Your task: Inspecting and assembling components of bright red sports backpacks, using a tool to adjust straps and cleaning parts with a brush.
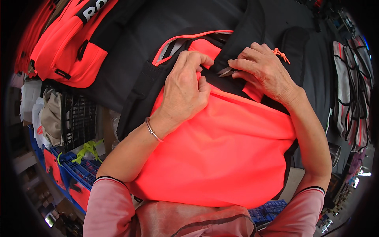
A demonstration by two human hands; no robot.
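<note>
A neon coral and black bag (213, 146) lies in front of me, its zippered opening (169, 41) spread at the top. My left hand (183, 87) is closed at the near edge of that opening, thumb and index finger pinching the coral fabric there. In my right hand (266, 73) is a pair of thread snips (226, 72), blades pointing left toward my left fingertips. The handles are mostly hidden by my fingers. A black strap (246, 31) crosses the far side of the opening. Beside my right wrist lies a knotted orange cord (281, 55).
Another coral and black bag (71, 51) rests on the black table surface (158, 15) at far left. Below it stand a black basket (79, 118) with cloth and blue crates (75, 162) with yellow-green ribbon (89, 150). Grey black-edged pieces (349, 94) lie at right.
</note>
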